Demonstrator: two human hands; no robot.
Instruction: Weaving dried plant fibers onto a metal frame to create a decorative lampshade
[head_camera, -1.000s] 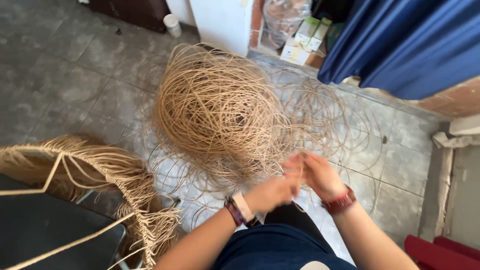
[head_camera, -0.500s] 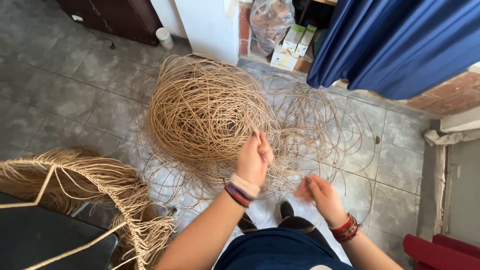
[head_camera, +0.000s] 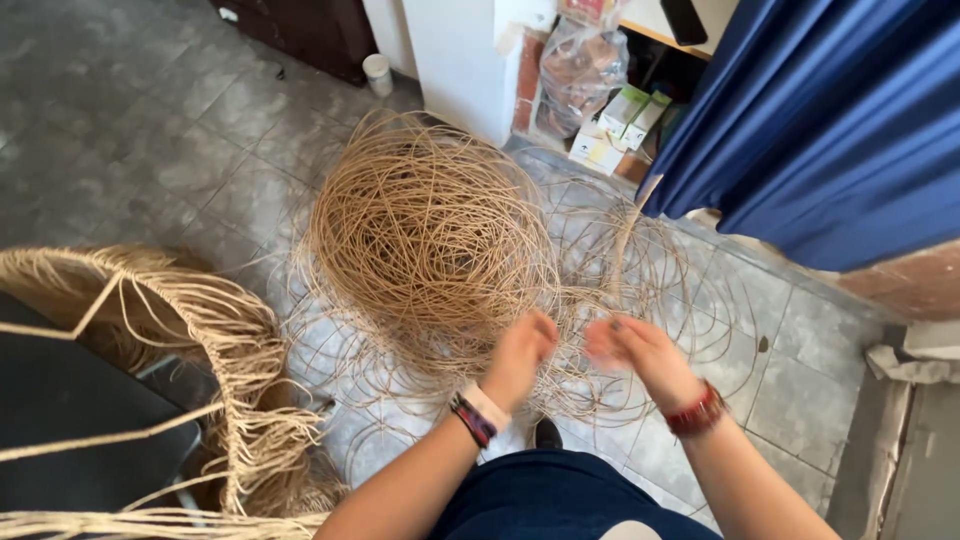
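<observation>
Lap: dark blue trousers (head_camera: 560, 495) are filling the bottom edge, and the toe of a black shoe (head_camera: 546, 432) is showing on the floor just beyond them.
Left hand (head_camera: 520, 350): it is hanging low over the near fringe of the cane, fingers curled together, seemingly pinching thin strands, though blur is hiding the grip; half a second ago it was raised higher, up against the coil.
Left wrist: a dark beaded bracelet and a pale band (head_camera: 478, 412) are sitting side by side on it.
Right hand (head_camera: 640, 350): it is blurring with motion just beside the left hand, fingers partly curled; whether they are closing on a strand I cannot tell; half a second ago it was sitting lower and nearer the body.
Right wrist: a red bracelet (head_camera: 697, 410) is circling it.
Cane coil (head_camera: 430, 240): a big tangled heap of thin tan cane is lying on the grey tiled floor (head_camera: 180, 130) straight ahead of both hands, loose loops spreading out to the right.
Woven frame (head_camera: 150, 310): a curved piece with hanging cane fringe is standing at the left, near the coil but apart from it.
Far side: a blue curtain (head_camera: 830, 120) is hanging at the right, small boxes (head_camera: 615, 125) are lying beside a white cabinet (head_camera: 455, 55), and a small white cup (head_camera: 377, 73) is standing further back.
</observation>
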